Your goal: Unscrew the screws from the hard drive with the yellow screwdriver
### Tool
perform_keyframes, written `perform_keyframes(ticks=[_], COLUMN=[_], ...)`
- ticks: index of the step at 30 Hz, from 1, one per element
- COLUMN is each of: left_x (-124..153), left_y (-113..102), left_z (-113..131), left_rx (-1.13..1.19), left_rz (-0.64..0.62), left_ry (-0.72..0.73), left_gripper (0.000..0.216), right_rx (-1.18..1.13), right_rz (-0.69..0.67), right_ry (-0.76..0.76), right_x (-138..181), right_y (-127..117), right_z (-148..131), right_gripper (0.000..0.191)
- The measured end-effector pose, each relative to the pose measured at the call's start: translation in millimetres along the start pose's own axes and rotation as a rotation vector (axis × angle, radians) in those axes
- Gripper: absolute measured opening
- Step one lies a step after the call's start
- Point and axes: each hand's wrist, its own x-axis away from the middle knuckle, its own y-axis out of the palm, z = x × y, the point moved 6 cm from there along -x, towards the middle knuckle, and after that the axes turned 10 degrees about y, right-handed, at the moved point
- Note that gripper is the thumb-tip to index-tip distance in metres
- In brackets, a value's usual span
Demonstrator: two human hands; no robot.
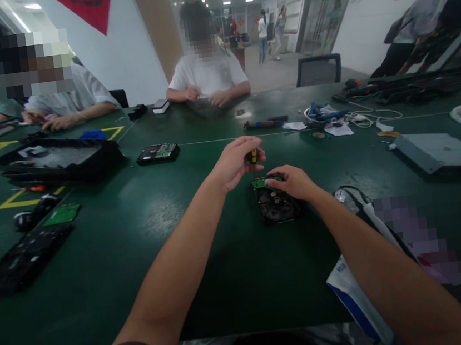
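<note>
My left hand point(240, 163) is closed round the black and yellow handle of a screwdriver point(254, 156). The screwdriver stands upright, its thin shaft pointing down at the far left part of a hard drive point(279, 205). A green circuit board point(260, 182) shows along the drive's far end, and the rest of its face is dark. From the right, my right hand point(293, 181) grips that far end, fingers over the board. The screwdriver's tip is too small to make out.
Another hard drive point(158, 153) lies beyond my left arm. At the left are a black tray point(61, 158), a green board point(62, 214) and a black panel point(25, 259). A grey metal box point(444, 151) and a lanyard point(382, 226) lie right. A person point(210, 77) sits opposite.
</note>
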Motion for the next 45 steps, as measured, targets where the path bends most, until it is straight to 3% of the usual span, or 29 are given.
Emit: perform_keyframes(ticks=[5,10,18,25,30,37,45], left_x=[-4,-4,0,-4,-2,-1,-4], left_y=[-14,-18,-5,-15,-10,-11,-17], left_z=[-4,2,-5,3,1,-9,-3], left_rx=[-0.024,-0.181,0.03,-0.179,-0.13,0.075,-0.11], left_rz=[0.133,0.077,0.018,0.035,-0.042,0.034,0.029], left_ry=[-0.019,0.001,-0.1,0.01,-0.045,-0.175,-0.092], left_gripper=[0.019,0.023,0.019,0.022,0.028,0.017,0.027], right_rx=[0.012,0.019,0.025,0.013,0.019,0.032,0.017], right_rz=[-0.006,0.0,-0.004,-0.003,0.012,0.007,0.002], right_ry=[0.011,0.005,0.009,0.01,-0.005,0.017,0.003], right_x=[1,1,1,1,2,2,3], right_y=[-1,-1,-1,-1,-1,-1,-2], right_z=[-1,-3,-3,-2,-2,0,-3], right_gripper=[0.036,0.035,0.037,0.034,0.034,0.037,0.035])
